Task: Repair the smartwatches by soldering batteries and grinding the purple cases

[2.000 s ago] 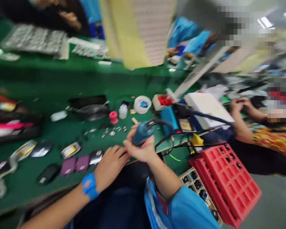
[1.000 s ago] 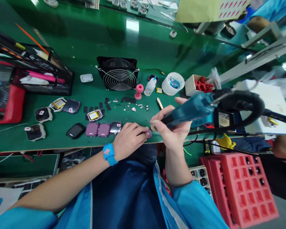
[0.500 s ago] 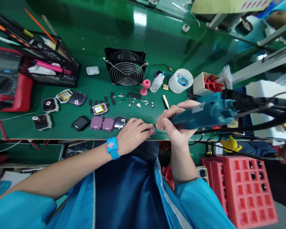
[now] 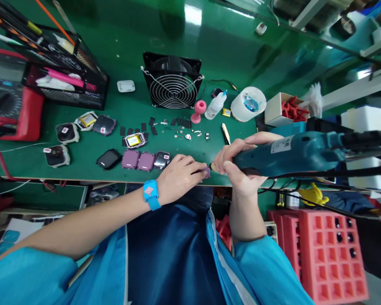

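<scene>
My left hand, with a blue band on its wrist, holds a small purple case at the table's front edge; the fingers cover most of it. My right hand is wrapped round a teal electric screwdriver lying sideways, its dark tip pointing left at the purple case. Whether tip and case touch is too small to tell. Left of my left hand lie a dark-screened watch body, two purple cases and a black case. A watch housing with a yellow battery sits behind them.
A fan stands at the back, with a pink stand, a bottle and a white tub to its right. Tweezers lie behind my right hand. Black cables trail right. A red multimeter is far left.
The view has shifted slightly, moving the fan and bottle up and to the right in the picture. Both hands keep their holds, and the screwdriver still points at the purple case.
</scene>
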Action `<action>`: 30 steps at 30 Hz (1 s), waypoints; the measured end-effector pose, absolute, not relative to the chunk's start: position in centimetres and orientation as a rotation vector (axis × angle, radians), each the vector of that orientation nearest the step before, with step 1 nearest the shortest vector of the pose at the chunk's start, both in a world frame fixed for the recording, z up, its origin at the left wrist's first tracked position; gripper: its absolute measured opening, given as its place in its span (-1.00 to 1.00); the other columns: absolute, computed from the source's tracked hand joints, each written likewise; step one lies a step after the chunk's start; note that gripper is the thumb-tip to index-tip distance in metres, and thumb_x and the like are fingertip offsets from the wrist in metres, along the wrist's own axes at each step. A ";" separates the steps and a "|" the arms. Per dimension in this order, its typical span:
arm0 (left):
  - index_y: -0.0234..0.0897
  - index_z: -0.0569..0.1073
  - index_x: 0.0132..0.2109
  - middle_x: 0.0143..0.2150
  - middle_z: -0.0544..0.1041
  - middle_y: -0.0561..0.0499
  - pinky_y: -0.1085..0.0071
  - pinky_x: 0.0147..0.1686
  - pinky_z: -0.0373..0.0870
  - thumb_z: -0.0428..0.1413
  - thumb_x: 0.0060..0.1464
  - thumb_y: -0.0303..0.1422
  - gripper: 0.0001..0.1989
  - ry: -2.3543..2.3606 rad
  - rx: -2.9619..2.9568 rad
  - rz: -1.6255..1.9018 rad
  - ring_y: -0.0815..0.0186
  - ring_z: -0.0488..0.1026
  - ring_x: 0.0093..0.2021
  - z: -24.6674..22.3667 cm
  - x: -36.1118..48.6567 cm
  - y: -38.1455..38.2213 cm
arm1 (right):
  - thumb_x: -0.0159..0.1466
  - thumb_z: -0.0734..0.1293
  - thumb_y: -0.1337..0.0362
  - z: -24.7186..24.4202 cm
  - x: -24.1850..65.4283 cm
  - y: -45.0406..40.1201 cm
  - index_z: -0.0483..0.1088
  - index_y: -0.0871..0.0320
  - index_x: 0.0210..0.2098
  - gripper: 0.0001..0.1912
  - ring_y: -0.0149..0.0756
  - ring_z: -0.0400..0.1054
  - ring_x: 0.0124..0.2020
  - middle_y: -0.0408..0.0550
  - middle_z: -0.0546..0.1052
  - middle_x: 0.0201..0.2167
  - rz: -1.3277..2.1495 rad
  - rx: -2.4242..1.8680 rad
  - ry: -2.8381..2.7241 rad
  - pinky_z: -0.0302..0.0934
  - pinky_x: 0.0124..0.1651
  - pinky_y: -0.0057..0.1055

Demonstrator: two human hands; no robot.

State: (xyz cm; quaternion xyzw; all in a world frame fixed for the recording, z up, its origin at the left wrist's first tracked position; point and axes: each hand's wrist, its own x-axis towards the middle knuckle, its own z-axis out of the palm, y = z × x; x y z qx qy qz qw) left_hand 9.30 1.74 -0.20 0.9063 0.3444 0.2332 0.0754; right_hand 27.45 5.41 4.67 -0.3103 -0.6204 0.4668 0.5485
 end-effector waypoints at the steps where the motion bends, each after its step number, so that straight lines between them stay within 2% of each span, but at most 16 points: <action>1: -0.22 0.61 -0.02 0.07 0.65 0.00 0.22 -0.11 0.27 0.09 0.43 -0.37 -0.81 1.038 2.717 0.692 0.22 0.42 -0.08 -0.2 9.3 1.7 | 0.27 0.48 0.20 4.7 27.3 5.3 0.26 0.04 -0.22 -0.72 -0.38 0.30 -0.60 -0.30 0.37 -0.55 1.064 -0.723 -1.450 0.16 -0.55 -0.37; 4: -0.22 0.61 -0.03 0.10 0.65 0.01 0.23 -0.11 0.27 0.08 0.43 -0.37 -0.81 1.047 2.720 0.698 0.22 0.42 -0.08 -0.2 9.3 1.7 | 0.26 0.47 0.37 4.6 26.7 5.0 0.25 -0.03 -0.03 -0.59 -0.39 0.31 -0.58 -0.32 0.43 -0.49 0.894 -0.716 -1.348 0.20 -0.49 -0.35; 6: -0.22 0.61 -0.03 0.11 0.64 0.03 0.23 -0.11 0.26 0.08 0.43 -0.38 -0.81 1.043 2.723 0.702 0.21 0.42 -0.07 -0.2 9.4 1.8 | 0.27 0.46 0.39 4.5 26.4 4.9 0.23 -0.07 0.00 -0.57 -0.39 0.30 -0.58 -0.32 0.44 -0.47 0.853 -0.750 -1.330 0.24 -0.47 -0.33; 16: -0.22 0.60 -0.03 0.09 0.64 -0.02 0.20 -0.10 0.24 0.08 0.43 -0.33 -0.80 1.024 2.663 0.622 0.20 0.42 -0.07 0.2 9.3 1.9 | 0.30 0.45 0.28 4.3 27.1 4.8 0.18 -0.11 -0.01 -0.58 -0.41 0.31 -0.58 -0.36 0.40 -0.48 0.801 -0.769 -1.433 0.26 -0.50 -0.38; 23: -0.23 0.55 -0.20 -0.23 0.63 0.04 0.27 -0.21 0.23 0.21 0.34 -0.32 -0.89 1.129 2.390 0.408 0.22 0.47 -0.19 1.7 10.1 4.2 | 0.30 0.43 0.35 4.0 27.0 4.6 0.17 -0.09 0.00 -0.57 -0.42 0.32 -0.57 -0.36 0.41 -0.47 0.754 -0.767 -1.407 0.28 -0.44 -0.36; 27: -0.20 0.56 -0.13 -0.20 0.62 0.06 0.29 -0.23 0.24 0.26 0.28 -0.35 -0.95 1.198 2.302 0.402 0.22 0.51 -0.16 2.0 10.8 4.8 | 0.30 0.43 0.34 4.2 26.7 4.5 0.15 -0.09 0.01 -0.57 -0.41 0.32 -0.56 -0.37 0.41 -0.47 0.743 -0.756 -1.371 0.29 -0.43 -0.36; 30: -0.21 0.58 -0.18 -0.21 0.61 0.06 0.28 -0.24 0.23 0.25 0.29 -0.35 -0.95 1.196 2.298 0.411 0.23 0.49 -0.19 1.9 11.2 5.0 | 0.33 0.44 0.26 4.5 26.8 4.3 0.23 -0.03 -0.11 -0.72 -0.41 0.31 -0.57 -0.34 0.39 -0.50 0.744 -0.778 -1.348 0.29 -0.44 -0.35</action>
